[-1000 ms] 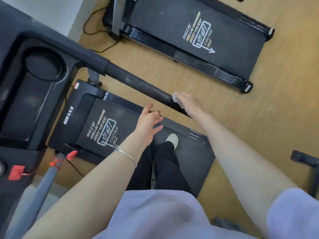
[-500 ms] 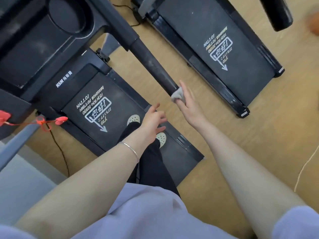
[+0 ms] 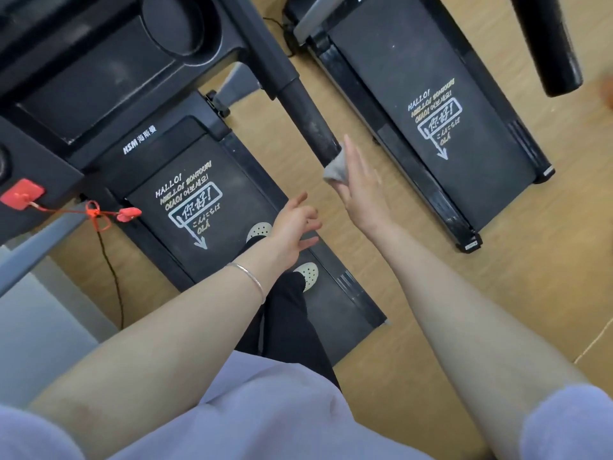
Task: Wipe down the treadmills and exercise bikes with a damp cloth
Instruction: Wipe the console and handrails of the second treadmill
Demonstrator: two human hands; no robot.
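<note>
Right grip (image 3: 361,190) pinches the cloth (image 3: 334,170) against the near end of the rail (image 3: 308,121), which runs up-left; left grip (image 3: 293,227) empty, fingers loose.

Lavender short sleeves (image 3: 564,423), silver bangle (image 3: 252,277) on left wrist, black trousers (image 3: 292,323), pale perforated clogs (image 3: 306,272).

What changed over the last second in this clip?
The right hand slid the cloth along the handrail to its free end, its fingers straightening from a curl over the rail; it kept hold of the cloth. The left hand stayed open in the air, touching nothing.
</note>
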